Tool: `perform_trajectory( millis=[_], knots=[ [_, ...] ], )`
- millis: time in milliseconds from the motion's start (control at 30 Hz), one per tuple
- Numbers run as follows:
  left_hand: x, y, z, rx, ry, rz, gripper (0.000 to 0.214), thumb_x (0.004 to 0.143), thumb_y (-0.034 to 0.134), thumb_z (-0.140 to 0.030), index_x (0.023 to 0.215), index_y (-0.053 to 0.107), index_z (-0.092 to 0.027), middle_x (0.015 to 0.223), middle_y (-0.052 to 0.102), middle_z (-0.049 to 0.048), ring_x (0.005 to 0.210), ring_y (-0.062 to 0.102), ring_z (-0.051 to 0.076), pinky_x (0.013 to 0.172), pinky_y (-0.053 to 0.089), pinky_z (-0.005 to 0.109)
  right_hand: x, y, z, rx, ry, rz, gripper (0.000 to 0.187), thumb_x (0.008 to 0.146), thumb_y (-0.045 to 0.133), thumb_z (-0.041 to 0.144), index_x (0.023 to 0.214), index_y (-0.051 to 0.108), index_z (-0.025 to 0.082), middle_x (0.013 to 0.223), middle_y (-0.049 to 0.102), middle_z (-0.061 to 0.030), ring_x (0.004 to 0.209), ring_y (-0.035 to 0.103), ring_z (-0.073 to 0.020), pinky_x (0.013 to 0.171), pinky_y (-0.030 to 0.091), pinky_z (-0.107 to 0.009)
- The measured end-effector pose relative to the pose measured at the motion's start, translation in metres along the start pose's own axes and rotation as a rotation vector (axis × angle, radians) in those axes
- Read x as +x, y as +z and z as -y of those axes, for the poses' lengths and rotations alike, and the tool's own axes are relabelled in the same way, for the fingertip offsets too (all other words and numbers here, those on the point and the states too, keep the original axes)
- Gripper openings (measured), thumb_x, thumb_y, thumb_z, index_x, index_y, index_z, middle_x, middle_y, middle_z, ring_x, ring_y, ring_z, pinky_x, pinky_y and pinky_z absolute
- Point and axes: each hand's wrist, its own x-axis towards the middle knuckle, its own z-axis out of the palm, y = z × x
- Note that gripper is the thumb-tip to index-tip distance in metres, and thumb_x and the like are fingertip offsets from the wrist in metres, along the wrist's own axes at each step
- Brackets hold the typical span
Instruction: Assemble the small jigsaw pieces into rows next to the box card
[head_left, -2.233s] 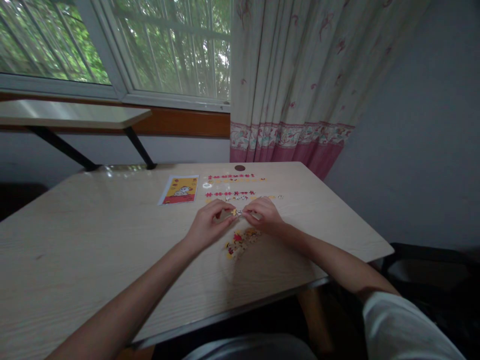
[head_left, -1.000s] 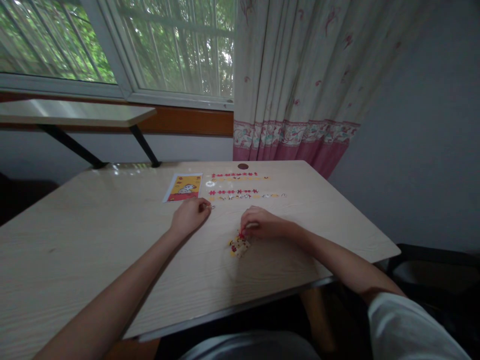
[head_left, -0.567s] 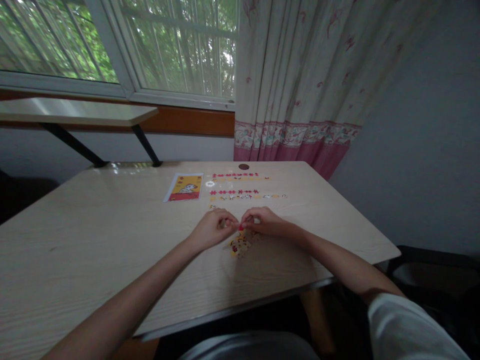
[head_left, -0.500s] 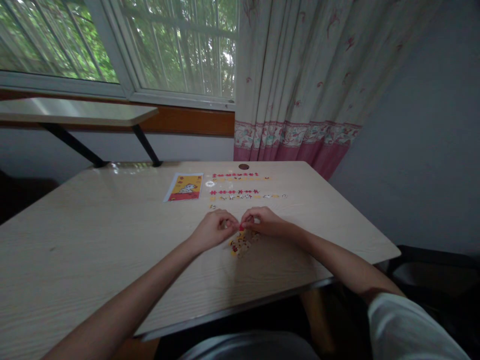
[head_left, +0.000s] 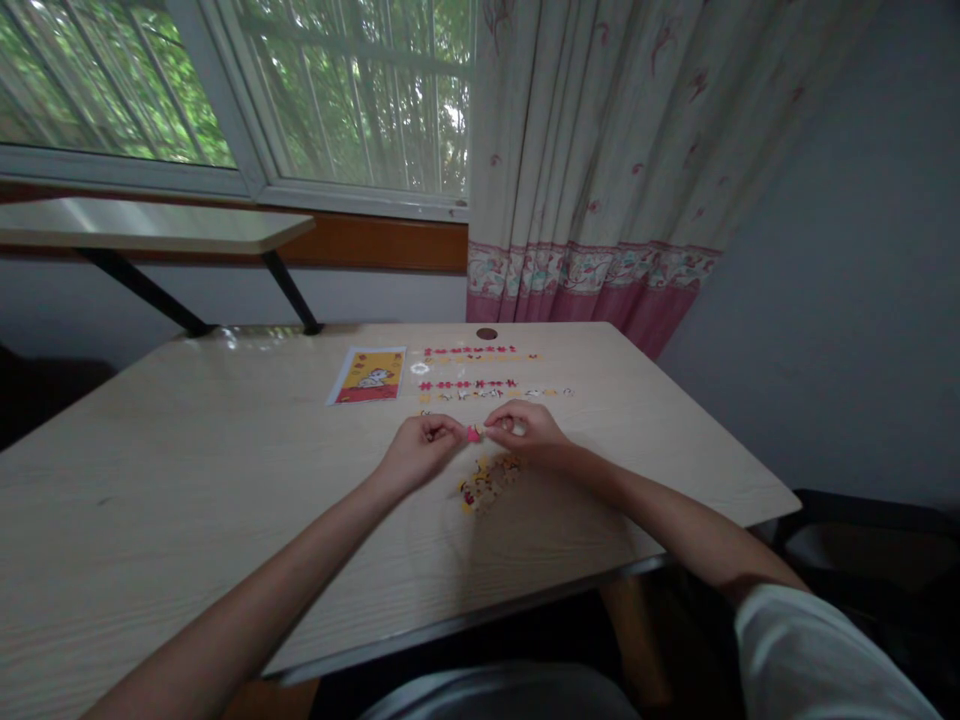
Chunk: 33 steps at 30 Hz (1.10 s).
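Observation:
A small red jigsaw puzzle piece (head_left: 474,433) is between my two hands, above the table. My left hand (head_left: 422,448) pinches its left side with thumb and fingertips. At its right side the fingertips of my right hand (head_left: 529,430) are pinched together on its pale edge. Just below my hands lies a loose pile of yellow, white and dark puzzle pieces (head_left: 484,488). Beyond them, a row of red pieces (head_left: 465,384) and a row of yellow and white pieces (head_left: 491,394) run side to side. My left fingers partly cover another piece behind them.
A picture card (head_left: 371,377) with a white animal on yellow and red lies left of the rows. Farther back are another red row (head_left: 471,350) and a yellow row. A round dark cable hole (head_left: 487,334) is near the table's (head_left: 225,480) back edge. A raised shelf (head_left: 150,225) stands back left.
Both hands have moved slightly up and away from the pile with the red piece. More of the piece shows between my fingertips, and the pile is less covered.

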Motion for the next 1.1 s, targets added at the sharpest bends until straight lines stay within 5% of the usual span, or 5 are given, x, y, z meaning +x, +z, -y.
perform_trajectory(
  millis=[533, 867, 1100],
  knots=[
    [-0.001, 0.002, -0.006, -0.085, -0.005, 0.031, 0.024, 0.069, 0.057, -0.034, 0.070, 0.066, -0.012, 0.067, 0.067, 0.0058, 0.061, 0.057, 0.015, 0.062, 0.044, 0.028, -0.004, 0.001, -0.007, -0.327, -0.405, -0.109, 0.020, 0.084, 0.051, 0.035, 0.080, 0.064, 0.020, 0.074, 0.066, -0.0028, 0.071, 0.057, -0.0133, 0.071, 0.035, -0.029],
    [-0.004, -0.012, -0.002, 0.130, 0.060, 0.007, 0.029, 0.076, 0.054, -0.039, 0.082, 0.065, -0.013, 0.073, 0.065, 0.0056, 0.059, 0.052, 0.013, 0.055, 0.038, 0.025, -0.001, -0.018, -0.009, -0.342, -0.308, -0.163, 0.017, 0.083, 0.051, 0.032, 0.080, 0.064, 0.021, 0.079, 0.065, -0.0042, 0.076, 0.057, -0.0149, 0.074, 0.034, -0.031],
    [-0.006, -0.023, 0.007, 0.516, 0.356, 0.094, 0.018, 0.080, 0.049, -0.029, 0.079, 0.063, -0.018, 0.079, 0.061, 0.0051, 0.078, 0.054, 0.017, 0.073, 0.041, 0.030, 0.001, -0.038, -0.019, -0.349, -0.223, -0.285, 0.017, 0.083, 0.052, 0.032, 0.083, 0.063, 0.020, 0.081, 0.065, -0.0053, 0.077, 0.056, -0.0162, 0.077, 0.035, -0.033]
  ],
)
